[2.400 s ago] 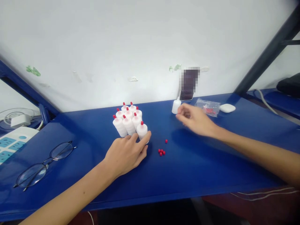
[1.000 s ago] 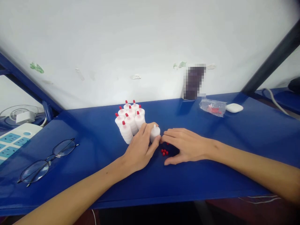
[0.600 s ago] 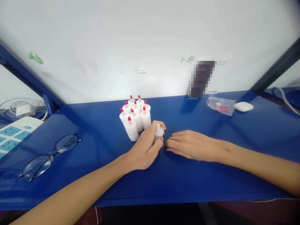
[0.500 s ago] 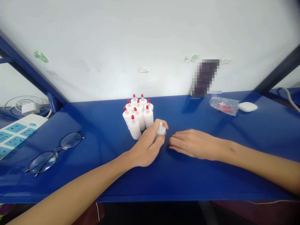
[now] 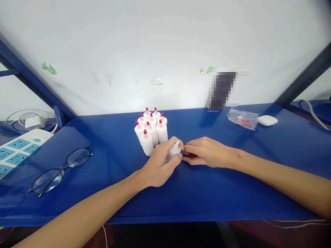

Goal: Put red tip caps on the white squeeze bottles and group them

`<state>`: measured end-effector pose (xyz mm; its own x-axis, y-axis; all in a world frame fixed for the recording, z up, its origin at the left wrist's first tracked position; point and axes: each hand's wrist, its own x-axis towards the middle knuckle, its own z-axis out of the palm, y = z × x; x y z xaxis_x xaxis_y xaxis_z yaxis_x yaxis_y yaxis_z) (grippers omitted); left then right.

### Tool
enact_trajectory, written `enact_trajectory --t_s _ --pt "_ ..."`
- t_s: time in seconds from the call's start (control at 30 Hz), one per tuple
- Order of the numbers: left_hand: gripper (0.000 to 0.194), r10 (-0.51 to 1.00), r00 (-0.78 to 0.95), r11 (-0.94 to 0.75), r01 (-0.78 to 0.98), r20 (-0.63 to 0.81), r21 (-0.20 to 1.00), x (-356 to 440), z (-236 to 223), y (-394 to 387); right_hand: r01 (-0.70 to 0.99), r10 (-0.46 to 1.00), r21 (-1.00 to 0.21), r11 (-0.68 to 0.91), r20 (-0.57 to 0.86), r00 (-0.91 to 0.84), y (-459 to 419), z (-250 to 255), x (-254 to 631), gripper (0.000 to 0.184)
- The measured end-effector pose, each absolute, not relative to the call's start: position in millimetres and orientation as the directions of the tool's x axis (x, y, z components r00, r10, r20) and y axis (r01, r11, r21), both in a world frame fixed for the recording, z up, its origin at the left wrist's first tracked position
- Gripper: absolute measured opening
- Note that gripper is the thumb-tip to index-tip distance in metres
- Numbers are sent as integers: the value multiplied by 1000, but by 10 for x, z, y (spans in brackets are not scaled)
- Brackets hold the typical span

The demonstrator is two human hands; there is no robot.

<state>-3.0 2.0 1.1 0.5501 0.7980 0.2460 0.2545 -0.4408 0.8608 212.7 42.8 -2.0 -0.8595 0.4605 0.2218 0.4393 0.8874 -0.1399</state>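
Note:
My left hand (image 5: pixel 159 167) is wrapped round a small white squeeze bottle (image 5: pixel 175 148). Its bare pointed nozzle sticks up between thumb and forefinger, with no red cap on it. Close by on the right, my right hand (image 5: pixel 207 151) is closed, fingers curled inward near the bottle. Red caps (image 5: pixel 191 155) show partly between its thumb and fingers; how many is hidden. Left of the held bottle stands a tight cluster of several white bottles (image 5: pixel 147 143), each upright with a red cap on its tip.
On the blue table (image 5: pixel 108 193) lie eyeglasses (image 5: pixel 62 168) and a white power strip (image 5: pixel 26 148) at left. At the back right are a plastic bag (image 5: pixel 243 119) with red pieces, a white rounded object (image 5: pixel 267 120) and a blurred dark panel (image 5: pixel 221 91) against the wall.
My right hand has moved left, close to the bottle, and red now shows in its fingers. The bottle in my left hand is tilted more to the right. The view has shifted slightly.

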Motion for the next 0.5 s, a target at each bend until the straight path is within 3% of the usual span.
enact_trajectory --t_s 0.13,0.27,0.37,0.5 --pt "7 797 561 -434 271 225 859 -37 9 30 429 487 -232 873 380 -786 414 -101 2154 32" --pt "8 807 551 -422 283 214 861 -41 6 28 460 516 -238 856 459 -723 360 -101 2196 26" --pt "10 807 552 -416 282 209 864 -42 9 24 506 543 -203 839 389 -744 334 -50 2255 31" --pt "12 807 554 -412 281 203 867 -39 13 21 606 618 -118 786 159 -770 361 23 2307 35"
